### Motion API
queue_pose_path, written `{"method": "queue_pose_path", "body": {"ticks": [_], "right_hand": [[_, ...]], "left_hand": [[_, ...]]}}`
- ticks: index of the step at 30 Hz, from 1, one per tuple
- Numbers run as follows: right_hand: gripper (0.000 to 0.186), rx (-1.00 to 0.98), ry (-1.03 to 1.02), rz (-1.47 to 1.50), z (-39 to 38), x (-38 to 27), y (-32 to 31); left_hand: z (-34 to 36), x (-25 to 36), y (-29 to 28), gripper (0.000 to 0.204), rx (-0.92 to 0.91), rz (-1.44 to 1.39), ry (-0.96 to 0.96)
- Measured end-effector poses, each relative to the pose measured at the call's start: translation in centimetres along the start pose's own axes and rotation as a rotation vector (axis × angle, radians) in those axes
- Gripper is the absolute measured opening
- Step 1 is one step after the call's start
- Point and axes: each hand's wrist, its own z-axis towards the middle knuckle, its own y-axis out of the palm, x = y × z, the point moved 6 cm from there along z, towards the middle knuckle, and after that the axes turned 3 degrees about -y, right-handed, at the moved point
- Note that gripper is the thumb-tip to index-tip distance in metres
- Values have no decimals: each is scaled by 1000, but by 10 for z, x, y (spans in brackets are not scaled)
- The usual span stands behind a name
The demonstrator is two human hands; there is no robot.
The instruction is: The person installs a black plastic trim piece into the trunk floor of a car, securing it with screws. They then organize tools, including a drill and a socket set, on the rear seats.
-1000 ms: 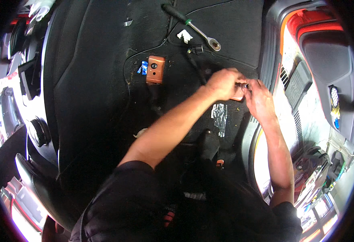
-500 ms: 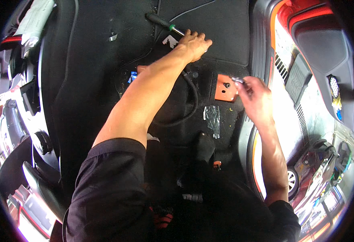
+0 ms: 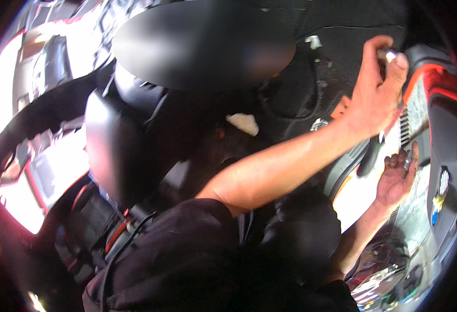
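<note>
Left grip [image 3: 377, 93] is closed around one ratchet [image 3: 391, 55], its metal head pinched between thumb and fingers, its dark handle showing below the hand. One small metal piece [image 3: 407, 165] is held in the right grip [image 3: 398, 178], palm turned up and fingers curled against it; its exact kind cannot be told. Both hands are held near the door opening, the left one higher.

One orange plate [image 3: 341, 107] can be made out on the black carpet [image 3: 337, 67], partly covered by the left hand. One crumpled clear strip [image 3: 319, 124] is seen just beside the forearm, one white scrap [image 3: 313, 41] farther up and one black hose [image 3: 317, 91] between them.

Half a second earlier, the ratchet was lying on the carpet under the left hand; it has since been lifted and carried rightward. The right hand has been moved away from the orange plate, and the view has been swung round.
</note>
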Motion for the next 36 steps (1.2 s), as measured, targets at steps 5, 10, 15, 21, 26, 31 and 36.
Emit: {"method": "queue_pose_path", "body": {"ticks": [5,10,15,21,26,31,36], "right_hand": [[33,-27,-31,-282,-31,-35,72],[35,-178,-179,-832,-72,-39,203],[38,-537,-337,-1264,-129,-7,310],[30,-624,-225,-969,-236,29,376],[27,-823,-103,-972,-316,101,467],[21,-1101,-391,-1052,-378,190,590],[28,-1409,146,-824,-506,275,649]], "left_hand": [[-77,16,-39,45,183,-314,-759],[-120,96,-46,30,60,-694,-817],[-162,141,-94,29,-18,-899,-690],[-266,228,-180,43,193,-1001,-663],[-401,333,-289,55,240,-895,-541],[-556,443,-422,57,575,-695,-283],[-645,481,-498,55,875,-546,-164]]}}
